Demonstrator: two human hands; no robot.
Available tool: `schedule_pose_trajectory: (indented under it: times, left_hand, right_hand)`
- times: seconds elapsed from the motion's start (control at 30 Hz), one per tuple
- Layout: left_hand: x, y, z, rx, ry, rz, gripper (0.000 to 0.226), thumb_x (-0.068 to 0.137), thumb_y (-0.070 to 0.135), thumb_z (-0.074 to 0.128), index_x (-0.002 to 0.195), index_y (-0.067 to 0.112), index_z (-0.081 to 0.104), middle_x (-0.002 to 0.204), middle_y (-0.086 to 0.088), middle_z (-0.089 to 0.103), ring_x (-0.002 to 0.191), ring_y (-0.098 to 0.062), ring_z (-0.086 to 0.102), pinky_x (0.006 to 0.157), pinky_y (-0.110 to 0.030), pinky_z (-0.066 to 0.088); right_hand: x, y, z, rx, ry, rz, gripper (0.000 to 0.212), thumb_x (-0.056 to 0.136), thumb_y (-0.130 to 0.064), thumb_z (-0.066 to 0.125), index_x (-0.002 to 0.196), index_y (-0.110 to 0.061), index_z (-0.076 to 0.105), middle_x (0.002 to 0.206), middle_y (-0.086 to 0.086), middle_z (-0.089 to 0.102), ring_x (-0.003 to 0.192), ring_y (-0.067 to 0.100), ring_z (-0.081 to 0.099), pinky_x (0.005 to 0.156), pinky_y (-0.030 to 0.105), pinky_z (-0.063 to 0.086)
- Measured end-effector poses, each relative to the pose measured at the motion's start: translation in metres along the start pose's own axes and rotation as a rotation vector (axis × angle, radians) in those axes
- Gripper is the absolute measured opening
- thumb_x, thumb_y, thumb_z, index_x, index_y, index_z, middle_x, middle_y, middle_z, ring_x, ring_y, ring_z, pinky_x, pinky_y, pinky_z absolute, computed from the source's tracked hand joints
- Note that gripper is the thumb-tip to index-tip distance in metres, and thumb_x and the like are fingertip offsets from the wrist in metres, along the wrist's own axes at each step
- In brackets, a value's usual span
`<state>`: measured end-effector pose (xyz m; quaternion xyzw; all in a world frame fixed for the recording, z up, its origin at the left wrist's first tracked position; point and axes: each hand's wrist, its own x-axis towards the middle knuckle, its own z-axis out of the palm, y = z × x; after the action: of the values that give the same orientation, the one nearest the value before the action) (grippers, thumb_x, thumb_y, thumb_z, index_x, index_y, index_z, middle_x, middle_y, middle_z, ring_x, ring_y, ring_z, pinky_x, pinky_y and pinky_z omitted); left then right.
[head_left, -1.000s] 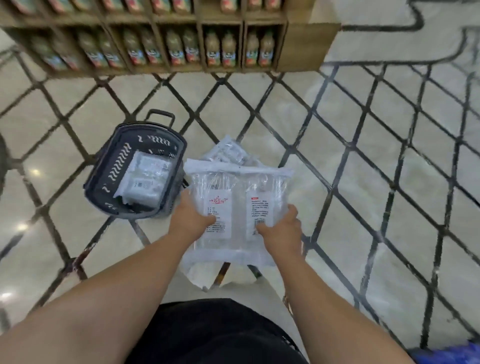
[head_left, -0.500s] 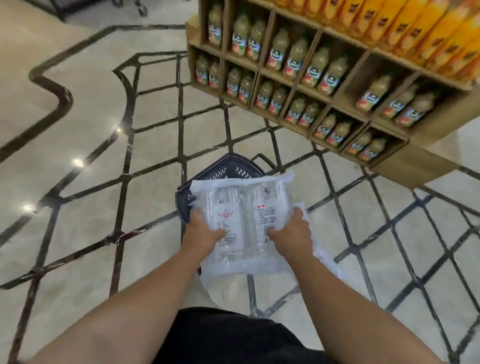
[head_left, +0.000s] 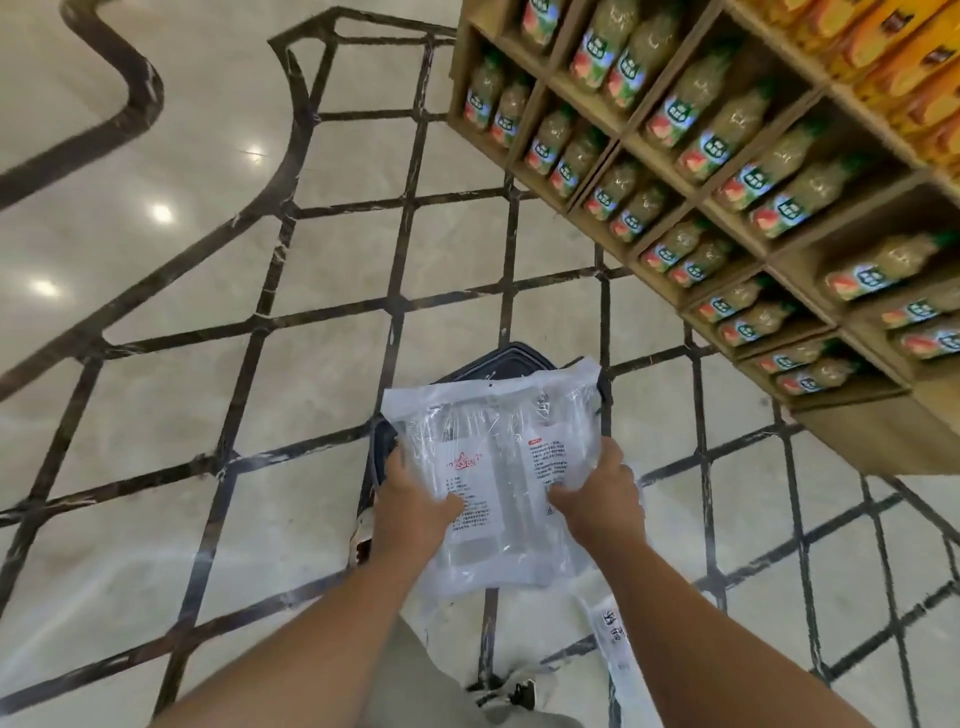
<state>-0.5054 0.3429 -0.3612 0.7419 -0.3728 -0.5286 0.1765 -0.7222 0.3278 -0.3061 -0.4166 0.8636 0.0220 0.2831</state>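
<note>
A clear plastic packet (head_left: 498, 457) with white printed labels is held flat in front of me at the centre of the head view. My left hand (head_left: 410, 501) grips its lower left edge, thumb on top. On the lower right edge my right hand (head_left: 597, 493) holds it the same way. Under the packet a dark shopping basket (head_left: 488, 364) stands on the floor, mostly hidden, with only its far rim and left wall showing.
A wooden shelf unit (head_left: 857, 431) with several juice bottles (head_left: 691, 254) lying in its cubbies fills the upper right, close to the basket. Marble floor (head_left: 156, 467) with a dark diamond grid spreads left and ahead. A white printed strap (head_left: 613, 639) hangs below my right forearm.
The view has swung so the shelf now sits at the right and closer. The packet stays in both hands and now covers most of the basket, which stood to its left a second ago.
</note>
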Motion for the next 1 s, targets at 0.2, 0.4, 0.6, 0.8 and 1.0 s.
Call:
schedule_pose_trajectory:
  times: [0.2,0.4,0.6,0.8,1.0]
  left_hand:
    - [0.083,-0.049,0.057,-0.135,0.093,-0.145,0.09,0.068,0.022,0.082,0.137,0.027,0.025,0.12,-0.001,0.055,0.102,-0.024,0.061,0.083,-0.043,0.055]
    - [0.173,-0.12,0.145,-0.147,0.174,-0.283,0.096,0.078,0.024,0.079,0.15,0.016,0.015,0.129,-0.008,0.051,0.108,-0.027,0.057,0.081,-0.033,0.044]
    - [0.22,-0.175,0.213,-0.048,0.165,-0.365,0.092,0.093,0.032,0.064,0.156,0.016,0.0,0.147,-0.017,0.041,0.114,-0.032,0.053,0.085,-0.032,0.045]
    - [0.249,-0.211,0.209,0.039,0.21,-0.355,0.087,0.089,0.027,0.069,0.15,0.013,0.009,0.133,-0.014,0.055,0.088,-0.022,0.058,0.051,-0.019,0.04]
    - [0.245,-0.205,0.212,0.47,0.256,-0.079,0.102,0.085,0.018,0.07,0.155,0.029,-0.005,0.161,-0.013,0.001,0.141,-0.031,0.025,0.106,-0.04,0.041]
  right_hand:
    - [0.112,-0.003,0.073,-0.132,-0.074,-0.164,0.101,0.075,-0.043,0.079,0.153,-0.024,0.016,0.141,0.014,0.045,0.124,0.036,0.048,0.101,0.051,0.045]
    - [0.239,0.022,0.187,-0.201,-0.205,-0.243,0.099,0.077,-0.043,0.079,0.151,-0.026,0.015,0.133,0.015,0.047,0.118,0.036,0.052,0.095,0.052,0.049]
    - [0.319,0.065,0.27,-0.217,-0.366,-0.235,0.099,0.08,-0.039,0.081,0.154,-0.027,0.016,0.128,0.009,0.052,0.105,0.029,0.059,0.08,0.043,0.055]
    - [0.325,0.069,0.32,-0.144,-0.369,-0.232,0.096,0.076,-0.036,0.084,0.147,-0.027,0.021,0.132,0.012,0.048,0.104,0.032,0.059,0.082,0.048,0.059]
    - [0.322,0.07,0.331,-0.192,-0.3,-0.215,0.098,0.071,-0.041,0.082,0.145,-0.027,0.02,0.134,0.013,0.045,0.118,0.035,0.051,0.085,0.053,0.055]
